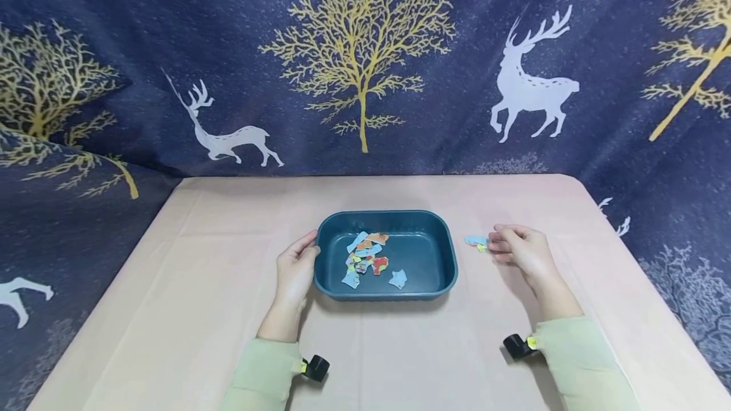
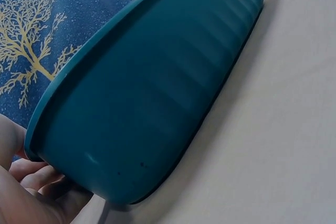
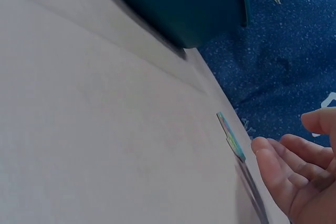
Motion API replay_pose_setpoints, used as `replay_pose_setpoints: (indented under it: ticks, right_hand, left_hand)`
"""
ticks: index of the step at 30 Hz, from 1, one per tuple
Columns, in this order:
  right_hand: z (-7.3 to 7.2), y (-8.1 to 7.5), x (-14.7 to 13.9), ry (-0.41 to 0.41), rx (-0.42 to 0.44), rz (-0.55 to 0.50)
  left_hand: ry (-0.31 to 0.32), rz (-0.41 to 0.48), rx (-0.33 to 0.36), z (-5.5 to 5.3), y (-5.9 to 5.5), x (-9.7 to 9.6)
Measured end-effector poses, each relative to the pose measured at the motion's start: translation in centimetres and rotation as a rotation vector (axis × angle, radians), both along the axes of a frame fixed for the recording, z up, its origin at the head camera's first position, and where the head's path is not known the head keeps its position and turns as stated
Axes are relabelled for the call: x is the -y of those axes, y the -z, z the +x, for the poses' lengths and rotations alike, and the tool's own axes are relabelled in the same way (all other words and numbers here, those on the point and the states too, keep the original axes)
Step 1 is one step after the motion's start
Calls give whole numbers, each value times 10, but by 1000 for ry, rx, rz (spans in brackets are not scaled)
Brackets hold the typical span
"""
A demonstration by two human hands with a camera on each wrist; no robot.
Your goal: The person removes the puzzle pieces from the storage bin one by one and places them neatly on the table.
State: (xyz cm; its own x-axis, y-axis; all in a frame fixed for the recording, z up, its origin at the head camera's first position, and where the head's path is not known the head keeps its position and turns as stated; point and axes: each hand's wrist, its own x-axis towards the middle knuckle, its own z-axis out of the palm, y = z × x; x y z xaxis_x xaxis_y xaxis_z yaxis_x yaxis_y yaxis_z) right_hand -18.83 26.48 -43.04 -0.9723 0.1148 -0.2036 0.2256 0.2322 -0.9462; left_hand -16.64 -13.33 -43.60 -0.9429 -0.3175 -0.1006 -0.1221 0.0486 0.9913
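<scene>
My left hand [image 1: 295, 269] grips the left end of a dark teal plastic tray [image 1: 442, 259], thumb at the rim and fingers against the outer wall. In the left wrist view the tray's ribbed side [image 2: 157, 77] fills the middle. Within the tray lie several irregular pieces like torn picture or puzzle bits, among them a red piece [image 1: 379, 265] and a light blue piece [image 1: 398, 279]. To the right of the tray is another blue and yellow piece [image 1: 476, 241]. Right beside it is my right hand [image 1: 525, 252], fingers loosely bent and thumb apart from them; in the right wrist view the piece [image 3: 231, 137] sits just off the fingertips.
A pale beige cloth covers the table [image 1: 188, 309]. Behind it hangs a dark blue curtain [image 1: 240, 30] with white deer and yellow trees. Small black wrist cameras [image 1: 316, 368] stick out from the light green sleeves [image 1: 588, 360].
</scene>
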Motion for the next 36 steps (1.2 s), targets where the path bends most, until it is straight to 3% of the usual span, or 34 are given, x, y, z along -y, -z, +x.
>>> replay_pose_setpoints:
  ticks: [9,14,23,36]
  right_hand:
    - [7,-5,8,-59,-12,-71]
    - [11,-6,11,-81,17,-47]
    - [5,-23,22,-170,-80,-47]
    - [8,-44,39,-252,-102,-10]
  left_hand:
    - [6,-29,9,6,4,1]
    - [6,-41,28,12,6,1]
    - [16,-22,-2,5,2,2]
    - [13,-12,1,6,0,3]
